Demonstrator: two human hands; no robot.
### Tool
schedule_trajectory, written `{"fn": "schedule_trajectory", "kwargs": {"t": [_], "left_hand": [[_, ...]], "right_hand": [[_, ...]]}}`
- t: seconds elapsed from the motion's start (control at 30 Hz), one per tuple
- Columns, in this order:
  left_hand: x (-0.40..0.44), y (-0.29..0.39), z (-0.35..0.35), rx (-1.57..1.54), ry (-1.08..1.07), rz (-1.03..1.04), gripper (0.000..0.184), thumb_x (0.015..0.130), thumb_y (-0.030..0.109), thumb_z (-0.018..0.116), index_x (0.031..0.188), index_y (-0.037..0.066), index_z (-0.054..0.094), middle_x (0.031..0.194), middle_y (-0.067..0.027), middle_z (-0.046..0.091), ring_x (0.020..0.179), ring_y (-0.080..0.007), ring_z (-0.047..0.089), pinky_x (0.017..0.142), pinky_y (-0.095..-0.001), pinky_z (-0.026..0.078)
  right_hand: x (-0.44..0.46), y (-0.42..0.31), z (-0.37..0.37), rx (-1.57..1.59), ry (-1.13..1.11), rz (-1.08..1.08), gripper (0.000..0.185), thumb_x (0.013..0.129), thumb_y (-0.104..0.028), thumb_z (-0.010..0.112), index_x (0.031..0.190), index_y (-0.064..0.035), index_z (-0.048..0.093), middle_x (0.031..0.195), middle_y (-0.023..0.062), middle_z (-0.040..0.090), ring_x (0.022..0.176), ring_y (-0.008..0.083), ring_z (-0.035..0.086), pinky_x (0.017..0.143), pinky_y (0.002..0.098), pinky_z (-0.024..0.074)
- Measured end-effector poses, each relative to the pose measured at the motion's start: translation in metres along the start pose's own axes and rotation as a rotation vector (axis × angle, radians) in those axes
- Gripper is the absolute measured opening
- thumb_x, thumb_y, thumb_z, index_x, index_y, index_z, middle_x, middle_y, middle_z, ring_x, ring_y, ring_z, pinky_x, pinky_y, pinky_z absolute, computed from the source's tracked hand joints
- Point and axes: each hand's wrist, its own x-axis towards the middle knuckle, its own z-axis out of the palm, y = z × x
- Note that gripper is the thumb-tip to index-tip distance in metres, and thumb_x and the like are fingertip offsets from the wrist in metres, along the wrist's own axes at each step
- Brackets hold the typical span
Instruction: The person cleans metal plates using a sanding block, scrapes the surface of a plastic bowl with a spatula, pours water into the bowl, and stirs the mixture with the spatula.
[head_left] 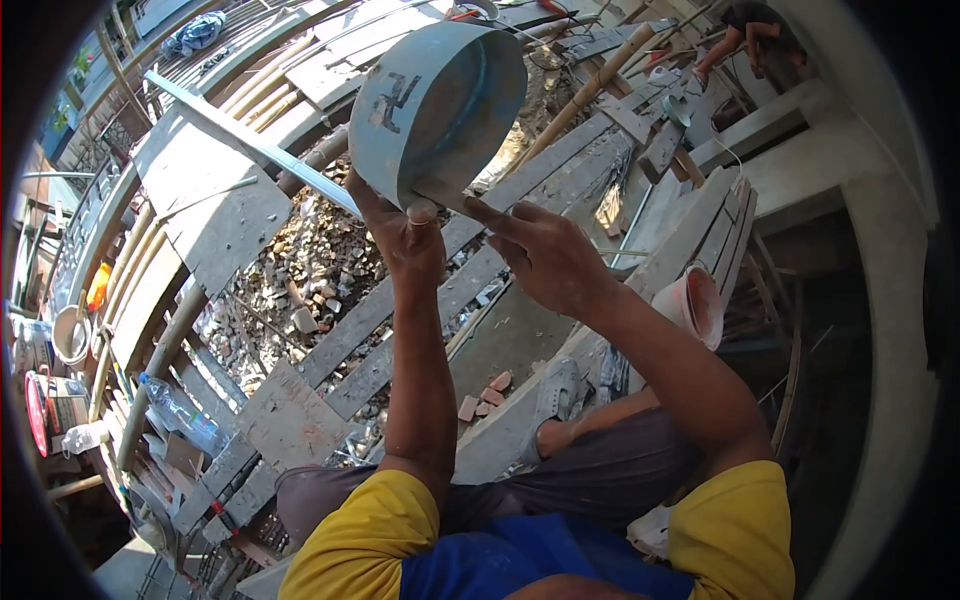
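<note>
"How do your arms sit?"
"Both are raised in front of you. Your left forearm (pixel 420 370) runs almost straight up to your left hand (pixel 412 245), which grips."
"And your right?"
"Your elbow bends outward; your right forearm (pixel 665 345) slants in. Your right hand (pixel 550 260) points its index finger (pixel 490 216) toward the left."

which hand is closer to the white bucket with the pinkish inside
Right. In the picture, the right hand is up and left of the white bucket; the left hand is farther left, at the lower rim of the blue-grey container.
</note>
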Motion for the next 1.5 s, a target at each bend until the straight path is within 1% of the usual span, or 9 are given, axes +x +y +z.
{"fn": "schedule_trajectory", "kwargs": {"t": [0.2, 0.3, 0.47, 0.6, 0.7, 1.1, 1.27, 1.4, 1.5], "left_hand": [[-0.001, 0.004, 0.009, 0.039, 0.006, 0.067, 0.115, 0.067, 0.075, 0.070, 0.143, 0.001, 0.025, 0.134, -0.0147, 0.046, 0.125, -0.0254, 0.048, 0.105, -0.0390, 0.041], [0.001, 0.003, 0.002, 0.001, 0.053, 0.038, 0.114, 0.067, 0.073, 0.071, 0.143, 0.001, 0.025, 0.134, -0.0149, 0.046, 0.125, -0.0249, 0.048, 0.104, -0.0393, 0.041], [-0.001, 0.006, 0.008, 0.015, -0.010, 0.051, 0.114, 0.067, 0.071, 0.074, 0.144, 0.001, 0.024, 0.132, -0.0152, 0.048, 0.124, -0.0252, 0.050, 0.104, -0.0397, 0.042], [0.005, 0.013, 0.005, -0.018, 0.044, 0.024, 0.115, 0.066, 0.070, 0.075, 0.144, 0.002, 0.024, 0.132, -0.0157, 0.048, 0.123, -0.0258, 0.051, 0.102, -0.0396, 0.043], [0.002, 0.015, 0.005, -0.037, 0.031, 0.009, 0.115, 0.066, 0.069, 0.076, 0.143, 0.002, 0.024, 0.131, -0.0166, 0.048, 0.123, -0.0265, 0.051, 0.101, -0.0392, 0.044], [0.002, 0.008, 0.007, -0.028, 0.029, 0.016, 0.115, 0.066, 0.067, 0.079, 0.143, 0.002, 0.025, 0.133, -0.0182, 0.047, 0.123, -0.0273, 0.052, 0.103, -0.0398, 0.043], [0.001, 0.011, 0.008, -0.031, 0.022, 0.013, 0.116, 0.066, 0.068, 0.078, 0.144, 0.002, 0.024, 0.134, -0.0185, 0.047, 0.123, -0.0275, 0.052, 0.102, -0.0398, 0.044], [0.004, 0.016, 0.007, -0.058, 0.034, 0.013, 0.116, 0.065, 0.069, 0.077, 0.144, 0.002, 0.025, 0.134, -0.0188, 0.047, 0.123, -0.0278, 0.052, 0.101, -0.0399, 0.045], [0.005, 0.017, 0.004, -0.051, 0.003, 0.002, 0.115, 0.064, 0.065, 0.081, 0.144, 0.002, 0.025, 0.133, -0.0180, 0.048, 0.123, -0.0283, 0.052, 0.103, -0.0412, 0.045]], "right_hand": [[0.002, 0.009, -0.010, -0.371, 0.033, 0.131, 0.068, 0.091, -0.008, 0.062, 0.149, -0.0329, 0.038, 0.079, 0.0113, 0.054, 0.066, 0.0296, 0.061, 0.061, 0.0434, 0.0512], [0.003, -0.003, -0.001, -0.074, 0.065, -0.082, 0.063, 0.094, -0.009, 0.059, 0.149, -0.0329, 0.039, 0.078, 0.0114, 0.053, 0.064, 0.0293, 0.060, 0.058, 0.0426, 0.0526], [0.007, 0.005, -0.017, -0.325, 0.042, 0.151, 0.050, 0.096, -0.015, 0.053, 0.143, -0.0312, 0.047, 0.083, 0.0145, 0.057, 0.068, 0.0375, 0.065, 0.061, 0.0508, 0.0534], [0.006, -0.001, -0.005, -0.068, 0.036, -0.041, 0.055, 0.094, -0.012, 0.054, 0.145, -0.0320, 0.045, 0.082, 0.0115, 0.057, 0.065, 0.0317, 0.066, 0.058, 0.0477, 0.0545], [0.013, 0.016, -0.022, -0.472, 0.056, 0.128, 0.062, 0.093, -0.012, 0.060, 0.148, -0.0336, 0.039, 0.080, 0.0111, 0.055, 0.065, 0.0322, 0.061, 0.059, 0.0454, 0.0529], [0.001, -0.003, 0.001, 0.009, 0.056, -0.028, 0.049, 0.097, -0.017, 0.054, 0.143, -0.0311, 0.047, 0.077, 0.0128, 0.055, 0.065, 0.0337, 0.063, 0.060, 0.0481, 0.0533], [0.012, 0.010, -0.020, -0.240, 0.066, 0.186, 0.057, 0.093, -0.010, 0.060, 0.145, -0.0292, 0.046, 0.077, 0.0129, 0.056, 0.065, 0.0308, 0.059, 0.062, 0.0442, 0.0493], [0.012, -0.007, -0.009, 0.124, 0.049, -0.035, 0.052, 0.095, -0.016, 0.056, 0.143, -0.0333, 0.046, 0.080, 0.0154, 0.059, 0.070, 0.0373, 0.065, 0.064, 0.0486, 0.0534], [0.023, -0.005, -0.032, -0.171, 0.018, 0.239, 0.046, 0.093, -0.015, 0.057, 0.138, -0.0276, 0.053, 0.084, 0.0178, 0.062, 0.076, 0.0384, 0.066, 0.069, 0.0483, 0.0527]]}}
